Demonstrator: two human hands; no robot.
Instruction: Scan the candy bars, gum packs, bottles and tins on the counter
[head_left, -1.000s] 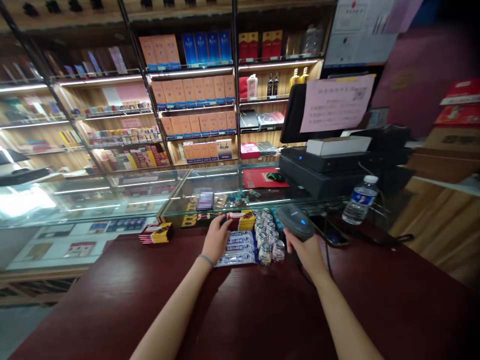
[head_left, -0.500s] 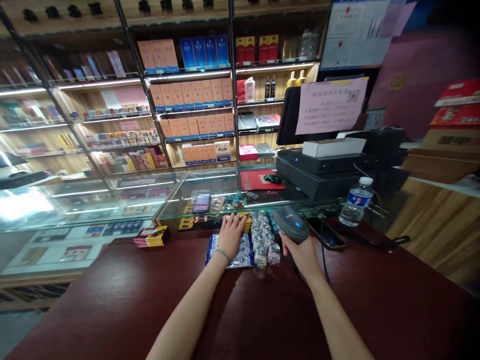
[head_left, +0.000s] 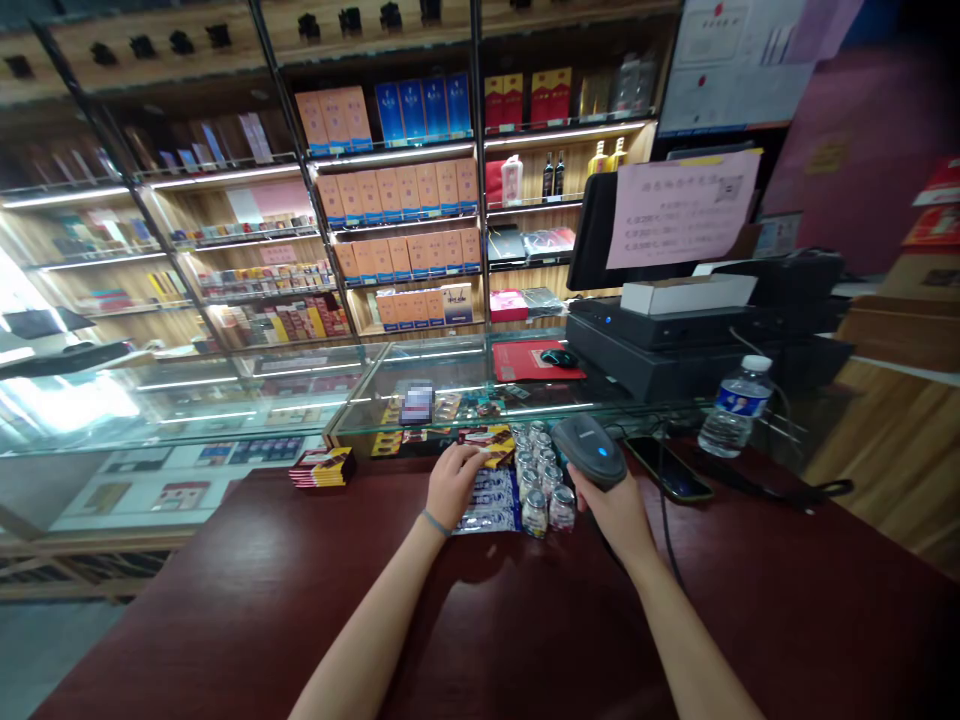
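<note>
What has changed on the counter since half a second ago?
The left hand has shifted leftward over the blue-and-white plastic packets, uncovering more of the yellow-and-brown flat packages; whether it holds one is unclear. The right hand still holds the dark grey handheld scanner. The small clear jars and blue-labelled clear plastic bottle stayed put.

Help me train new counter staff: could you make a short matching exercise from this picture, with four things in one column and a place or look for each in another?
1. Scanner
2. Mouse
3. Bottle
4. Jars

A. On the red sheet
B. Beside the blue packets
C. White cap, blue label
D. In the right hand

Pairs: 1-D, 2-A, 3-C, 4-B
</note>
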